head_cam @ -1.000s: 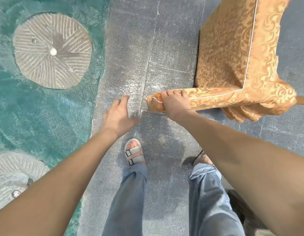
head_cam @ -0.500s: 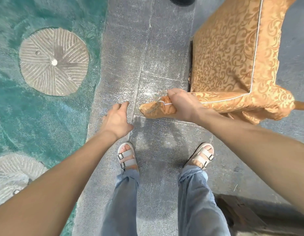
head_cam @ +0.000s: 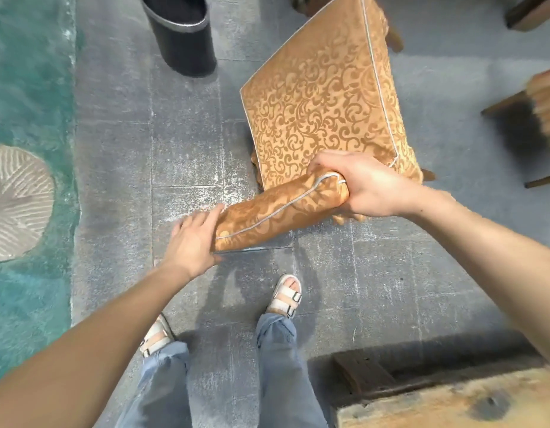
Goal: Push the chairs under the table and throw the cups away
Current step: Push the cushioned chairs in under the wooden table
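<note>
A teal rug [head_cam: 27, 88] covers the floor at my left. My left hand [head_cam: 192, 242] lies flat, fingers straight, against one end of the gold chair [head_cam: 323, 97] back. Beyond stands a black bin [head_cam: 184, 41], its inside too dark to tell. My right hand [head_cam: 366, 183] clutches the back's other end. A wooden table [head_cam: 452, 403] corner sits lower right.

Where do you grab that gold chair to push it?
Grab the chair by its padded back top from behind, a hand at each end. It is rounded and nearest; the right hand grips it, the left hand touches its end.
</note>
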A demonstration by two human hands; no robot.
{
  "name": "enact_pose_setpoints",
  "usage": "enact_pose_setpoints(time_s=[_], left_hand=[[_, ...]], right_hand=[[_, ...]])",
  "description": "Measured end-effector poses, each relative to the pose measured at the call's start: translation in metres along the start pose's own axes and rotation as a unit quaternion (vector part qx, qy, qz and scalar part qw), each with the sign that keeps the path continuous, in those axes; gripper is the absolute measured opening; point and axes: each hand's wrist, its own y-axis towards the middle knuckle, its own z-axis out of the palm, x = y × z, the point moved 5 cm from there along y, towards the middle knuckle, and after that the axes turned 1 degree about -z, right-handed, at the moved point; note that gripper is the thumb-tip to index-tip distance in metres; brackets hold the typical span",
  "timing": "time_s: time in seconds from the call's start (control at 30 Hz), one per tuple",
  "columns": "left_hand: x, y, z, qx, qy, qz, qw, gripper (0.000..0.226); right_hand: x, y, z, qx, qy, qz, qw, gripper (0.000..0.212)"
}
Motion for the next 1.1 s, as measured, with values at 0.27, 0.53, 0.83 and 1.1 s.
enact_pose_setpoints(time_s=[0.27,0.53,0.83,1.1], left_hand=[[-0.176,0.026,-0.041,-0.109,0.038,0.100,0.988,0.051],[-0.318,0.058,-0.078,-0.090,0.108,0.161,0.977,0.057],[-0.358,0.097,-0.086,-0.073,0.102,0.161,0.979,0.074],[-0.420,0.112,-0.096,-0.086,0.055,0.152,0.983,0.044]], right_hand=[[-0.084,-0.119,-0.123,-0.162,0.048,0.099,0.981,0.070],[-0.085,-0.163,-0.129,-0.104,-0.358,0.078,0.925,0.062],[-0.194,-0.176,-0.176,-0.079,-0.355,0.261,0.894,0.037],[-0.243,-0.196,-0.198,-0.100,-0.334,0.244,0.905,0.043]])
